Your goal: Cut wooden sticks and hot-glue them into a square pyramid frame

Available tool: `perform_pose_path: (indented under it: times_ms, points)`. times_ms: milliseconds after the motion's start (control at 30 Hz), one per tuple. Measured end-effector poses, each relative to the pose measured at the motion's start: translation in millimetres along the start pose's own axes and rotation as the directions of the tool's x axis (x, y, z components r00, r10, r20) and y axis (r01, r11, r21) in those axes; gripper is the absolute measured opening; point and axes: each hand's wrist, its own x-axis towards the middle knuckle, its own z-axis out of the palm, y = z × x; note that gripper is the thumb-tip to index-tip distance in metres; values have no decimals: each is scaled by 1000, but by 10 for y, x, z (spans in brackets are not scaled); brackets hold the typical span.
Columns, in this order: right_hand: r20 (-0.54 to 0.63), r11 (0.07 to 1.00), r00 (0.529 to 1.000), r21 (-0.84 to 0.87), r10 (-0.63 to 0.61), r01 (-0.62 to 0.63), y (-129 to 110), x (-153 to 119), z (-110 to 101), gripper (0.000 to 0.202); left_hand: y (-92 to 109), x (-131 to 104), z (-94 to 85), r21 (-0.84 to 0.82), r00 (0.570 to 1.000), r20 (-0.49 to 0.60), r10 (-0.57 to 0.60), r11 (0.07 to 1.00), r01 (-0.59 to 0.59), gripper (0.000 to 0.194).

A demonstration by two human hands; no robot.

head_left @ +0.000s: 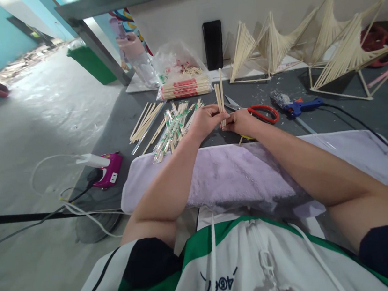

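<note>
A few pale wooden chopsticks (pixel 219 96) stand upright between my two hands, one reaching higher than the others. My left hand (pixel 208 119) is closed round them from the left. From the right, my right hand (pixel 239 122) pinches their lower part. Just behind my right hand lie scissors with red-orange handles (pixel 264 114), partly hidden by it. Left of my left hand is a heap of chopsticks in clear and green wrappers (pixel 174 129), and beyond it loose bare chopsticks (pixel 146 121).
A blue glue gun (pixel 304 106) with a black cord lies at right. Stick frameworks (pixel 337 47) stand behind it. A phone (pixel 213 44) leans at the back, near packed chopsticks (pixel 187 88) and a bottle (pixel 135 53). A lilac towel (pixel 233 173) covers the front edge; a magenta power strip (pixel 110 170) sits left.
</note>
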Motion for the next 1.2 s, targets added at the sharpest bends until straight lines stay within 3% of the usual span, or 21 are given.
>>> perform_pose_path:
  times_ms: [100,433,633,867,1033,1200]
  points:
    - [64,999,997,-9,37,-37,-73,-26,-51,25,16,-10,-4,15,1000,10,0,1000,-1,26]
    - [70,998,997,-60,32,-28,-131,-42,-78,23,61,-21,-50,-61,993,28,-112,992,113,15]
    - [53,998,997,-10,59,-59,-133,-3,-21,19,245,-24,-6,-243,987,-152,-51,970,13,20]
    - [25,988,999,154,23,-27,-34,21,54,17,441,-2,220,-421,959,-261,-115,907,-5,23]
    - [27,993,999,112,36,-39,-46,-8,10,17,487,23,285,-434,944,-313,-101,899,-48,34]
    - [21,995,1000,104,-12,10,-19,16,34,22,480,25,280,-316,956,-282,-83,949,-10,45]
